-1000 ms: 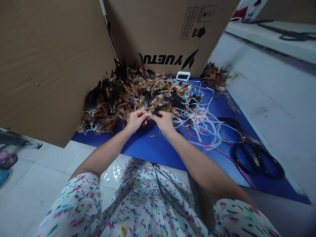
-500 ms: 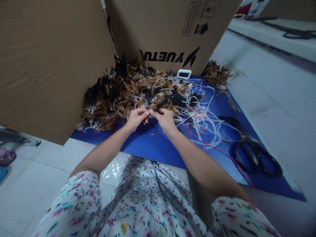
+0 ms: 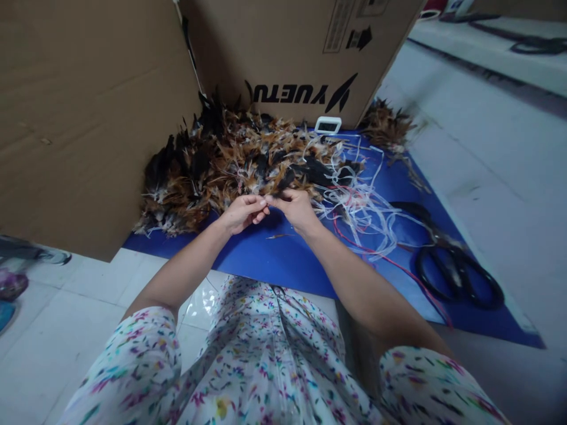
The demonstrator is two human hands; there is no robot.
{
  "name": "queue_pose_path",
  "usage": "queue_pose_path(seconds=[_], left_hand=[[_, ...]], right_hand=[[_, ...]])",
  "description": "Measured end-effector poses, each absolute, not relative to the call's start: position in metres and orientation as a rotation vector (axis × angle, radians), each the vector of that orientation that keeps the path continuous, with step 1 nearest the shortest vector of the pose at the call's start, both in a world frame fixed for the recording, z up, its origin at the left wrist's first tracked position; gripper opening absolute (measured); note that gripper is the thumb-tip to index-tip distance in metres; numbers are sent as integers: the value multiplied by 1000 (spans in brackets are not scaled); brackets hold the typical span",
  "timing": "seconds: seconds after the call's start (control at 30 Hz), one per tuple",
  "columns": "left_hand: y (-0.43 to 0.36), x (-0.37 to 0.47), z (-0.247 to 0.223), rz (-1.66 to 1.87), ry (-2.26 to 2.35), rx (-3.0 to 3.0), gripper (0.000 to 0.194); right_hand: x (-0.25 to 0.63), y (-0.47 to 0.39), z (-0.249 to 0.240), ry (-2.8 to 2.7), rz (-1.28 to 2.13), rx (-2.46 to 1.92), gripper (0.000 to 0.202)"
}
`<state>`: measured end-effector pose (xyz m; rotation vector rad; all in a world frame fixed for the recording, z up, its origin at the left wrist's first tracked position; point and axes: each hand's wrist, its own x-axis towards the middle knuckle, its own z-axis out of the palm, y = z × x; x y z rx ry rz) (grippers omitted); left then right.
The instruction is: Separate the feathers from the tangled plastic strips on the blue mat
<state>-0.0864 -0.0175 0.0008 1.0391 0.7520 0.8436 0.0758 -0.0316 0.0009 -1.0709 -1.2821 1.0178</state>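
My left hand (image 3: 243, 213) and my right hand (image 3: 296, 209) meet fingertip to fingertip over the front of the blue tabletop (image 3: 261, 260). Thumbs and forefingers of both are pinched at the base of a dark feather (image 3: 277, 193), whose lower end is hidden by the fingers. Right behind them spreads a heap of brown and black feathers (image 3: 239, 150), some with pale fluffy bases. One thin loose feather (image 3: 280, 236) lies on the blue surface below my hands.
Tangled clear plastic strips (image 3: 376, 227) and a red cord (image 3: 398, 265) lie to the right, beside large black-handled scissors (image 3: 456, 271). A cardboard box (image 3: 274, 53) stands behind, with a small white-framed display (image 3: 328, 125) before it. Another cardboard panel (image 3: 88, 118) rises at left.
The view has shifted slightly, so the background sits a little higher. My hands stay together at the same spot, with small finger movements; the right fingers have turned slightly.
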Motion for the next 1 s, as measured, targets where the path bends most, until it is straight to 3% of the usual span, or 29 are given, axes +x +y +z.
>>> queue_pose_path(seconds=[0.2,0.47,0.8,1.0], left_hand=[[-16,-87,-1,882,765,1063,34],[-8,-89,5,1219,813,968,19],[-6,-93,12,1362,874,857,13],[-3,-94,8,1361,813,857,10]], right_hand=[[77,-31,0,-1345,991,-1077,44],[108,-14,0,-1464,622,-1205,11],[110,-16,-20,-2045,-52,-1566,11],[110,-17,-12,-2069,121,-1633,16]])
